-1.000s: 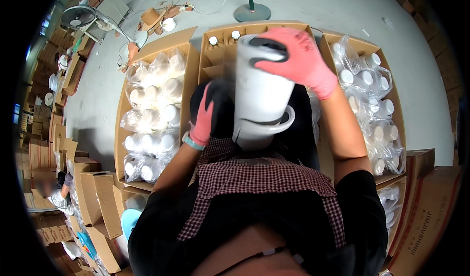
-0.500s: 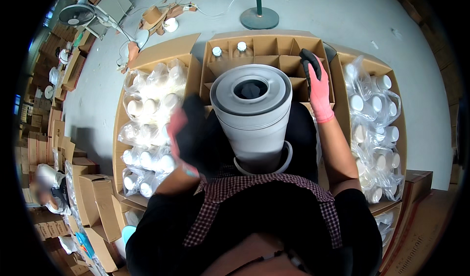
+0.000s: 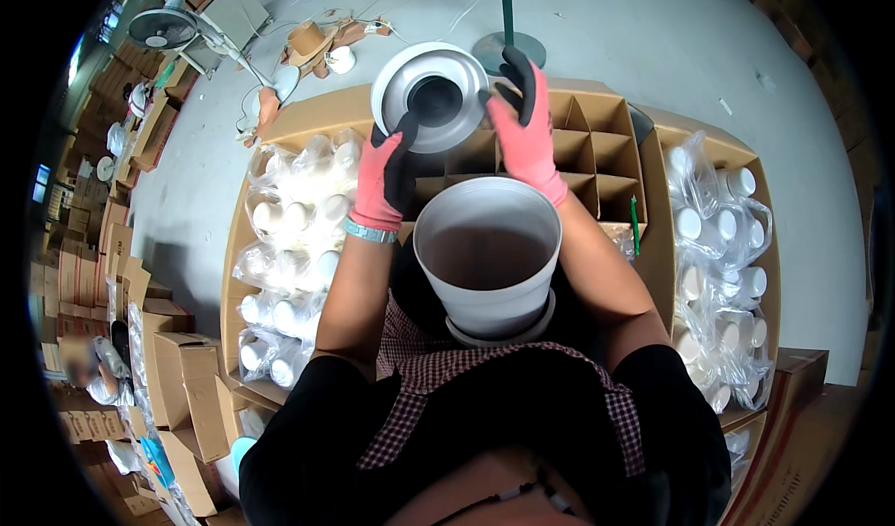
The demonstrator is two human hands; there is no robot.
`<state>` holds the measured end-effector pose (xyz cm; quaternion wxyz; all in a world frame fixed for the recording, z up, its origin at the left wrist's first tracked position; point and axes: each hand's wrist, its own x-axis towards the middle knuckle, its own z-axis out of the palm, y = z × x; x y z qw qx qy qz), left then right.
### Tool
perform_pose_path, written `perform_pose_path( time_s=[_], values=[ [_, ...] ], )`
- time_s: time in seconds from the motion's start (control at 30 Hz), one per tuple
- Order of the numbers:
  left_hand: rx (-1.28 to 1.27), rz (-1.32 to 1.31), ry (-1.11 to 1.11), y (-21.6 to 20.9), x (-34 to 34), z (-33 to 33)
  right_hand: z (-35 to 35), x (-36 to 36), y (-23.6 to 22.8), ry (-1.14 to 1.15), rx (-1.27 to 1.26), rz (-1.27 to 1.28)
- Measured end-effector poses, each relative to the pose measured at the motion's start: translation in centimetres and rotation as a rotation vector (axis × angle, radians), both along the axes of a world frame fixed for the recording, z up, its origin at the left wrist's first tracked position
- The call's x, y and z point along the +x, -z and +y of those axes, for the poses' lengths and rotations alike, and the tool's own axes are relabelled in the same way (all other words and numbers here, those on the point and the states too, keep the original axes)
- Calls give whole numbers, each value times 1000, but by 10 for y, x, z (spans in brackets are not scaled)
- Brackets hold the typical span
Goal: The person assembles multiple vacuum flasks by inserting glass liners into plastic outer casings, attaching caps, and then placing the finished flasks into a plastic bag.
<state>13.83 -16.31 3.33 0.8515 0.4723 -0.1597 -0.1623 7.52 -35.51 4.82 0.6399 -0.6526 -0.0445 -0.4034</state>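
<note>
A round grey lid with a dark central opening is raised above the divided carton. My left hand, in a pink and black glove, is closed on its lower left rim. On the other side, my right hand, gloved alike, has its fingers spread. Its thumb is at the lid's right edge; whether it touches is hard to tell. Below them, a light grey bucket stands uncovered between my legs, with a curved rim or handle around its base. Its inside is shadowed. The lid covers part of the carton.
Open cartons of white-capped containers in clear plastic flank me. A thin green object is at the divided carton's near right edge. Beyond stand a green pole on a round base and a fan. Another person is far left.
The lid has come off the bucket and moved up and away from me. My left hand has moved from the left onto the lid; my right hand has moved leftward to its edge.
</note>
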Motion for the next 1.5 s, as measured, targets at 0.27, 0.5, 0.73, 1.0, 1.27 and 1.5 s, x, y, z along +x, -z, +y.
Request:
perform_pose_path(
  time_s=[0.27, 0.5, 0.73, 1.0, 1.27, 1.5],
  values=[
    [290, -120, -457, 94, 12, -15, -21, 47, 96, -37, -269, 773],
    [-13, 200, -351, 100, 4, -18, -54, 125, 155, 73, -809, 833],
    [-227, 424, -198, 125, 13, -24, -62, 243, 225, -29, -1211, 975],
    [-426, 743, -3, 95, 13, -34, -69, 199, 48, 154, -1136, 554],
    [-831, -128, 266, 23, 35, -10, -42, -38, -112, 169, -594, -22],
    [-550, -265, 94, -80, 7, 33, -12, -110, -43, -386, -317, 273]
  ],
)
